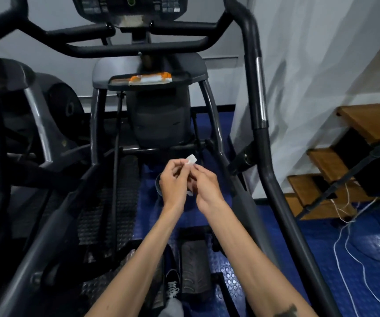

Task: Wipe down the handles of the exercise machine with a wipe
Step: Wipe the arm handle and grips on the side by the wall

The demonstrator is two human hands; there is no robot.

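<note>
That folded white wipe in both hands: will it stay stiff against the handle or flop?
Probably floppy: the wipe is thin, and both the left hand and right hand pinch it. It looks very light. Likely it will drape round the right handle.

Bare forearms, no sleeves — dark tattoo (286, 311) on the right; black lace-up shoe (172, 285).

Dim indoor scene, lit mainly from 2 o'clock, where the white wall (321, 53) is brightest. Chrome strips on the machine's right handle (260, 88) catch glare. Frame at 9 o'clock lies in deep shadow. Wide-angle bending curves the edges; overall focus is soft.
</note>
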